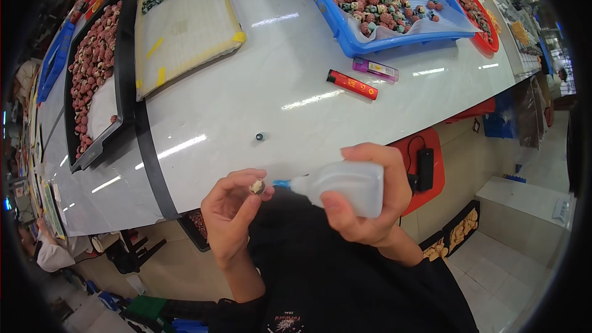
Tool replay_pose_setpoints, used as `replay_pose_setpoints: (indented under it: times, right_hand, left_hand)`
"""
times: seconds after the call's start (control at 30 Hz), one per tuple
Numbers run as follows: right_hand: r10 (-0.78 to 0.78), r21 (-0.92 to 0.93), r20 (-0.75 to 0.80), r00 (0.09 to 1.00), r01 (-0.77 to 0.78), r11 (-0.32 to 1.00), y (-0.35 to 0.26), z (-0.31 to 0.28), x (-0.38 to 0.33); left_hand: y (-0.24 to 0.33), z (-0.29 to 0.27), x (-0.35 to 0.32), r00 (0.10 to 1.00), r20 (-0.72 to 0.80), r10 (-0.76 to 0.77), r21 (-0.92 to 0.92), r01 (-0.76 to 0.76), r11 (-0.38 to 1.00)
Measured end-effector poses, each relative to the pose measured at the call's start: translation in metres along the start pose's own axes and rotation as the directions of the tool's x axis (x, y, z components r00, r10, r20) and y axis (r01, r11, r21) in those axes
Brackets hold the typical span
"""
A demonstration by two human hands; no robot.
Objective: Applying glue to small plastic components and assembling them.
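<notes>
My left hand (231, 213) pinches a small cream-and-dark rounded piece (257, 187) between thumb and fingertips at the table's near edge. My right hand (376, 203) is wrapped round a translucent white squeeze bottle (354, 186), tipped on its side. Its thin blue nozzle (282, 183) points left at the piece, close to it; whether they touch I cannot tell. Beyond my hands, a tiny dark teal piece (259, 137) lies alone on the white table (246, 108).
Farther right lie a red lighter (352, 84) and a purple lighter (375, 69). Behind them a blue tray (404, 44) holds many reddish bumpy pieces. At left stand a black tray (127, 95) of similar pieces and a pale board (185, 37) bearing small teal pieces. A red stool (435, 160) sits at right.
</notes>
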State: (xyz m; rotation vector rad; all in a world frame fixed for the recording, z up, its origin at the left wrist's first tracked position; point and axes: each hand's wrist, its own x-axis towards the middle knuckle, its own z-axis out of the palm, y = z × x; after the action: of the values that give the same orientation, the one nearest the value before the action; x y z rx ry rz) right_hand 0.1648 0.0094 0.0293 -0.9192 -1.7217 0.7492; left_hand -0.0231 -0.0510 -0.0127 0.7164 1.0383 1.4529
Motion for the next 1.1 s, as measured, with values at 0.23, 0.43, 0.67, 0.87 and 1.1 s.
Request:
replay_pose_setpoints:
  times: [0.23,0.43,0.67,0.87,1.1]
  right_hand:
    - [0.355,0.249,-0.096,0.93,-0.323,0.913,0.035,0.019,0.016]
    - [0.353,0.252,-0.026,0.935,-0.335,0.908,0.068,0.052,0.044]
    - [0.257,0.073,-0.021,0.966,-0.255,0.964,0.068,0.064,0.055]
    - [-0.006,-0.219,-0.033,0.999,-0.002,0.976,0.047,0.055,0.019]
    - [0.092,-0.379,0.329,0.94,0.042,0.924,0.048,0.059,0.022]
  left_hand:
    - [0.002,-0.012,0.0,0.997,-0.08,-0.002,-0.05,-0.002,0.999]
    - [0.006,-0.016,0.001,0.99,-0.143,-0.008,-0.067,-0.002,0.998]
    - [0.007,-0.017,0.005,0.988,-0.156,-0.018,-0.084,0.005,0.996]
    - [0.006,-0.019,0.005,0.994,-0.108,-0.025,-0.163,0.007,0.987]
    - [0.005,-0.018,0.007,0.998,-0.047,-0.042,-0.203,0.032,0.979]
